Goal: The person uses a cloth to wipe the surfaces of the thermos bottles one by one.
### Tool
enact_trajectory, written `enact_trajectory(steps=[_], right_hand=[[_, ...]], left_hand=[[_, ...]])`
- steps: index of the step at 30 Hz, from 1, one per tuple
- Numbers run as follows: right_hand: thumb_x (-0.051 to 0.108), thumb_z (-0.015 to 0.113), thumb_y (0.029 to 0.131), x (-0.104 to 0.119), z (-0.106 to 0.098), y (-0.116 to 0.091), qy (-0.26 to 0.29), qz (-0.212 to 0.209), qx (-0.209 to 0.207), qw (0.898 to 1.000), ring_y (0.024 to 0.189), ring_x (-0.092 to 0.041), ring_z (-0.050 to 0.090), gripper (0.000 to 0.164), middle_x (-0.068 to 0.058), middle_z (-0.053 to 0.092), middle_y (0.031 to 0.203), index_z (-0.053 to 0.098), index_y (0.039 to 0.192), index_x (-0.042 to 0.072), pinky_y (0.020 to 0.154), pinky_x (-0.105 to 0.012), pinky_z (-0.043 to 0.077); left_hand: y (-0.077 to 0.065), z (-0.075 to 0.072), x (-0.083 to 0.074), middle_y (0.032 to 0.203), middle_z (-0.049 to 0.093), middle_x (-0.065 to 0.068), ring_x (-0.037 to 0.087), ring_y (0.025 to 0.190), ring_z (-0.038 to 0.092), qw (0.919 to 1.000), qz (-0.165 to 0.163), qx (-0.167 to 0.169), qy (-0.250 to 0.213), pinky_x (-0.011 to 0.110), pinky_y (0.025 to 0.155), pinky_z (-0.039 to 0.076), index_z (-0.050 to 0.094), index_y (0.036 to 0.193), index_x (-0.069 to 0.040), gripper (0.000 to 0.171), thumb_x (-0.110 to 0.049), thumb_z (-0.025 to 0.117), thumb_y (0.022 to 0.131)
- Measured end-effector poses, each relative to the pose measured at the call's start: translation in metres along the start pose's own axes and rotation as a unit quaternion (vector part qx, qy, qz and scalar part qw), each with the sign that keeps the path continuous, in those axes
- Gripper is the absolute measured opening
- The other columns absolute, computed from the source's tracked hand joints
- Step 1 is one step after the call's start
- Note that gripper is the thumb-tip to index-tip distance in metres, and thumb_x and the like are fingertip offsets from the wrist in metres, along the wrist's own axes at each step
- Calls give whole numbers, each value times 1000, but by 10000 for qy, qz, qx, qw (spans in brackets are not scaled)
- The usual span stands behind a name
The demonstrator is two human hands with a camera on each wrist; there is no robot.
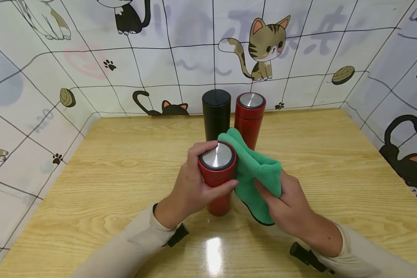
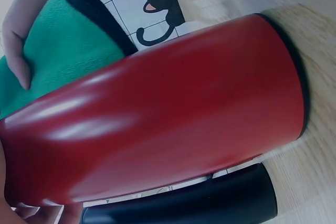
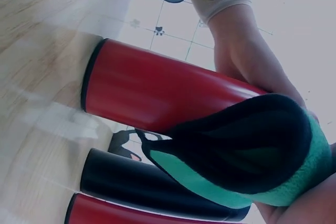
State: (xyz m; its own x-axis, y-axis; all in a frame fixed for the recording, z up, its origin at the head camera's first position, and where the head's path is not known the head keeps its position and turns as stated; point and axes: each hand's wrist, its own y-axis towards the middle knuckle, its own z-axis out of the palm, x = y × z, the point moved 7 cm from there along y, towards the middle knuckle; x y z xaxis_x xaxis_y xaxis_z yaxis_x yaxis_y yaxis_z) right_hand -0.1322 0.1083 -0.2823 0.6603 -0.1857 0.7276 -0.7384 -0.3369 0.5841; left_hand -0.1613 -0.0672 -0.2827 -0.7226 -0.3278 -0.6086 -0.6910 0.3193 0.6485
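My left hand [image 1: 190,186] grips a red thermos flask [image 1: 218,175] near its top, thumb across the front and fingers around the far left. The flask stands upright, with a silver disc in its black-rimmed lid; the left wrist view shows its smooth red side [image 2: 173,114] and dark base. In my right hand [image 1: 293,206] is a folded green cloth [image 1: 255,177], pinched between thumb and fingers. It lies against the flask's right side, high up near the lid. Black edging [image 3: 283,114] on the cloth shows in the right wrist view.
Behind the held flask stand a black flask [image 1: 216,112] and another red flask [image 1: 250,123], side by side. All are on a light wooden table [image 1: 132,154]. A cat-patterned tiled backdrop [image 1: 191,65] rises along the table's back and sides.
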Motion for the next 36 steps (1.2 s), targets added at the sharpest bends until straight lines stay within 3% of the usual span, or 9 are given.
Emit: enact_trajectory(steps=[5, 7, 11, 14, 19, 22, 27, 33, 36], right_hand=[[-7, 50, 98, -11, 5, -1, -196, 578, 441, 9972, 122, -3, 61, 54, -7, 60, 141, 47, 148, 12, 94, -20, 53], [-5, 52, 97, -13, 4, -2, -367, 724, 411, 9959, 120, -1, 60, 53, -6, 61, 139, 48, 147, 14, 93, -18, 53], [-12, 53, 92, -6, -1, -2, -246, 367, 27, 9990, 121, -2, 61, 55, -4, 62, 138, 53, 143, 8, 95, -17, 52], [-14, 51, 92, -3, -1, 0, -99, 183, 91, 9997, 124, -5, 60, 57, -4, 60, 140, 51, 145, 7, 97, -18, 52], [-5, 49, 98, -13, 5, 0, -414, 714, 592, 9948, 123, -3, 59, 53, -6, 59, 142, 46, 148, 14, 95, -21, 53], [-6, 51, 97, -12, 2, -1, -443, 755, 447, 9952, 122, -3, 60, 53, -9, 60, 140, 48, 147, 14, 94, -20, 53], [-11, 52, 94, -3, -3, -2, -189, 383, 10, 9991, 121, -3, 61, 56, -1, 62, 138, 51, 145, 11, 95, -17, 52], [-5, 50, 99, -12, 3, -2, -436, 718, 496, 9952, 126, -5, 58, 55, -7, 58, 144, 44, 150, 15, 97, -20, 51], [-3, 51, 98, -15, 4, -2, -568, 854, 531, 9933, 124, -5, 59, 54, -7, 59, 143, 45, 149, 15, 95, -20, 52]], left_hand=[[-2, 0, 0, 133, 53, 17, 28, 120, 60, 9999, 127, 6, 15, 38, 95, 57, 29, 139, -4, 76, -24, 76, 84], [-2, 0, -1, 132, 54, 18, 27, 116, 62, 9997, 228, -20, -1, 38, 94, 58, 29, 139, -3, 69, -32, 67, 89], [-2, -1, -4, 127, 55, 18, 26, 111, 63, 9990, 447, -56, -10, 38, 93, 58, 29, 138, -2, 64, -33, 55, 88], [0, -1, -5, 125, 56, 18, 26, 110, 63, 9984, 557, -67, 32, 37, 92, 58, 29, 138, -2, 67, -26, 54, 81], [-1, -1, -7, 126, 56, 17, 26, 111, 63, 9985, 521, -49, 177, 37, 92, 58, 29, 138, -3, 69, -26, 56, 79], [-2, -1, -8, 129, 54, 17, 26, 113, 62, 9985, 457, -22, 293, 38, 93, 59, 29, 138, -3, 70, -26, 57, 79], [0, -2, -10, 129, 52, 18, 27, 115, 60, 9977, 527, -122, 403, 39, 94, 58, 30, 137, -3, 68, -26, 57, 80], [0, -3, -10, 132, 49, 21, 30, 121, 57, 9976, 537, -267, 344, 41, 97, 56, 32, 137, -1, 67, -25, 59, 80], [-1, -3, -9, 132, 50, 21, 30, 121, 57, 9981, 494, -253, 283, 41, 97, 56, 32, 137, -1, 67, -23, 61, 80]])
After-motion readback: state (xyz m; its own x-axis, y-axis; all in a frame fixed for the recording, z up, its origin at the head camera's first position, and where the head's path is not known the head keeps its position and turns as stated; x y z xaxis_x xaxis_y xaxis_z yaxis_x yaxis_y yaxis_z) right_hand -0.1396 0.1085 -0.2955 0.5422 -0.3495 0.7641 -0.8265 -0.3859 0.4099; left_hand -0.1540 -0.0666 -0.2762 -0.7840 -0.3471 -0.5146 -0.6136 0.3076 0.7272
